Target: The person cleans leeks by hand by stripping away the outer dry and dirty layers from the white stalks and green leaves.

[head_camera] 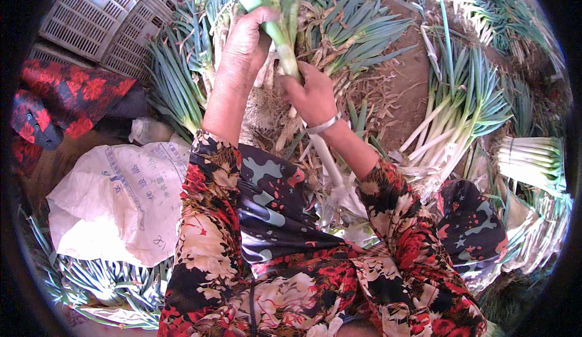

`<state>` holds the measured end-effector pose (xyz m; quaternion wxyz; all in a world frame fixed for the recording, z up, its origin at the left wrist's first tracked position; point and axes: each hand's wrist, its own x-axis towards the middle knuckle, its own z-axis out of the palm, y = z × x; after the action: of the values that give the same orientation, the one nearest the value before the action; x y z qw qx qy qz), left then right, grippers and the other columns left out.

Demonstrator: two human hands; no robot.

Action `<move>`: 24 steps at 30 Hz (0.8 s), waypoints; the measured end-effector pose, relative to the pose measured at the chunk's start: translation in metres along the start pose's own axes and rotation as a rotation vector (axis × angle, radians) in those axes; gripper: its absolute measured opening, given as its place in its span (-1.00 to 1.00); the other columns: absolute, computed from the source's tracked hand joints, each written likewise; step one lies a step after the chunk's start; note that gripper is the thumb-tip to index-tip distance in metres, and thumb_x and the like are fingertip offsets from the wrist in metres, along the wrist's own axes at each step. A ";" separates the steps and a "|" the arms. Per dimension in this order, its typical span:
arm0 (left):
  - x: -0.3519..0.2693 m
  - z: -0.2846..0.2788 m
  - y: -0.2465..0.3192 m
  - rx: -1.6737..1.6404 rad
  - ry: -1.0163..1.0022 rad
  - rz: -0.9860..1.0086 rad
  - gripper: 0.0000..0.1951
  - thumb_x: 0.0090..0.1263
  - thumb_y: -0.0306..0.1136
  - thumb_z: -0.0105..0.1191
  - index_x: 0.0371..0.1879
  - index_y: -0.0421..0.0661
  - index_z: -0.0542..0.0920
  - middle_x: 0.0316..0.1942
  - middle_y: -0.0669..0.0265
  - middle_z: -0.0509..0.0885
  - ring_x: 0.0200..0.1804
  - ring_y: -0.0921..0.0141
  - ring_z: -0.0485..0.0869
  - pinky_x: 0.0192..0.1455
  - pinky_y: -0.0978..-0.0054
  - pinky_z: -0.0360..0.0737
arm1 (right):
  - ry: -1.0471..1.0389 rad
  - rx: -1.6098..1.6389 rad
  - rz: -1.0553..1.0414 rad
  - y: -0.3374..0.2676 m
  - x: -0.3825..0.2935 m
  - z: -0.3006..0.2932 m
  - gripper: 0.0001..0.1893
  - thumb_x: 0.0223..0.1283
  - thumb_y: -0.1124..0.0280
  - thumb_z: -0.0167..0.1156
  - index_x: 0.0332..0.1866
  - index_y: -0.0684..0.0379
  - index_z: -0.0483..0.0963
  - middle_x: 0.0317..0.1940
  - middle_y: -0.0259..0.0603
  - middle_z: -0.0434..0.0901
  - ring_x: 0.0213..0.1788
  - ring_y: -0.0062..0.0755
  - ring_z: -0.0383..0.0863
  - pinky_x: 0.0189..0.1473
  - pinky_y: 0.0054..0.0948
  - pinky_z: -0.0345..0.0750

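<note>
In the upper middle of the head view, my left hand (249,36) grips a long green onion (287,57) where its green leaves spread from the stem. Just below, the fingers of my right hand (313,93) close around the pale stem of the same onion. Its white shank (326,159) seems to continue under my right wrist towards my lap, partly hidden by the hand. Behind both hands lies a heap of untrimmed green onions (350,36) with dry outer leaves. A mass of stringy roots (263,114) shows between my forearms.
Cleaner green onions (448,118) lie in a pile at right, near a tied bundle (529,159). Slatted plastic crates (91,14) stand upper left beside red-and-black floral cloth (77,91). A printed woven sack (118,200) covers something at left. Dry peelings (386,91) litter the ground.
</note>
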<state>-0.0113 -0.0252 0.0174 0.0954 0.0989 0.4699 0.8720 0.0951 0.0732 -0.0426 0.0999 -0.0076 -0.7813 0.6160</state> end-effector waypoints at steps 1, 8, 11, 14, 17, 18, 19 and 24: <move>0.003 -0.012 -0.002 0.047 0.046 -0.024 -0.70 0.05 -0.55 0.14 -0.19 -0.25 0.51 -0.33 0.23 0.58 -0.20 0.35 0.56 -0.03 0.44 0.50 | 0.105 -0.248 -0.102 0.003 -0.007 0.003 -0.70 -0.01 0.33 0.17 -0.28 0.40 0.45 -0.56 -0.12 0.56 -0.42 -0.47 0.59 -0.34 -0.52 0.50; -0.003 -0.016 -0.012 -0.203 0.023 -0.113 -0.65 0.12 -0.55 0.13 -0.07 -0.17 0.47 -0.20 0.27 0.57 -0.11 0.29 0.55 0.02 0.31 0.49 | 0.023 0.508 -0.020 -0.003 0.021 -0.002 -0.54 -0.24 0.37 0.35 -0.21 0.45 0.43 -0.40 -0.20 0.57 -0.37 -0.55 0.51 -0.25 -0.56 0.47; -0.010 -0.010 -0.007 -0.182 -0.008 -0.093 -0.66 0.18 -0.51 0.09 -0.02 -0.17 0.45 -0.17 0.25 0.56 -0.08 0.28 0.54 0.03 0.28 0.48 | 0.065 0.358 -0.055 -0.008 0.020 -0.003 -0.59 -0.23 0.38 0.34 -0.25 0.43 0.45 -0.44 -0.22 0.57 -0.41 -0.56 0.50 -0.29 -0.57 0.47; -0.005 -0.024 -0.011 -0.192 -0.014 -0.082 -0.67 0.19 -0.50 0.09 -0.04 -0.18 0.46 -0.15 0.25 0.56 -0.08 0.29 0.54 0.04 0.31 0.48 | 0.024 0.255 -0.041 -0.007 0.019 0.003 -0.67 -0.08 0.47 0.26 -0.18 0.41 0.45 -0.37 -0.27 0.57 -0.42 -0.63 0.48 -0.33 -0.63 0.46; -0.006 -0.028 -0.014 -0.115 0.030 -0.090 -0.63 0.19 -0.44 0.10 0.00 -0.19 0.43 -0.16 0.27 0.58 -0.09 0.29 0.55 0.04 0.31 0.49 | -0.034 0.365 -0.072 -0.012 0.019 0.005 -0.76 -0.07 0.45 0.25 -0.27 0.34 0.48 -0.44 -0.33 0.55 -0.44 -0.66 0.46 -0.34 -0.61 0.45; -0.005 -0.031 -0.016 -0.079 0.050 -0.083 -0.61 0.19 -0.42 0.11 0.02 -0.18 0.43 -0.15 0.27 0.58 -0.09 0.28 0.56 0.05 0.29 0.50 | -0.034 0.320 -0.081 -0.014 0.015 0.005 -0.78 -0.06 0.43 0.23 -0.31 0.33 0.48 -0.47 -0.35 0.53 -0.45 -0.66 0.45 -0.36 -0.61 0.44; -0.002 -0.034 -0.018 -0.060 0.063 -0.047 -0.65 0.19 -0.41 0.12 -0.04 -0.22 0.44 -0.22 0.23 0.60 -0.14 0.26 0.58 -0.04 0.29 0.54 | -0.034 0.274 -0.089 -0.015 0.007 0.003 -0.81 -0.05 0.42 0.22 -0.35 0.31 0.48 -0.50 -0.37 0.52 -0.47 -0.67 0.43 -0.38 -0.60 0.42; 0.031 -0.096 0.005 -0.165 0.005 -0.053 -0.66 0.31 -0.19 -0.01 -0.14 -0.24 0.40 -0.35 0.10 0.56 -0.33 0.20 0.56 -0.31 0.25 0.58 | -0.049 0.297 0.382 0.049 -0.100 -0.030 -0.79 -0.06 0.35 0.11 -0.52 0.32 0.42 -0.67 -0.37 0.39 -0.56 -0.67 0.32 -0.51 -0.58 0.30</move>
<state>-0.0672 -0.0970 -0.0275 0.1250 0.0760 0.3989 0.9052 0.1924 0.1000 -0.0976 -0.0374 -0.1256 -0.6687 0.7319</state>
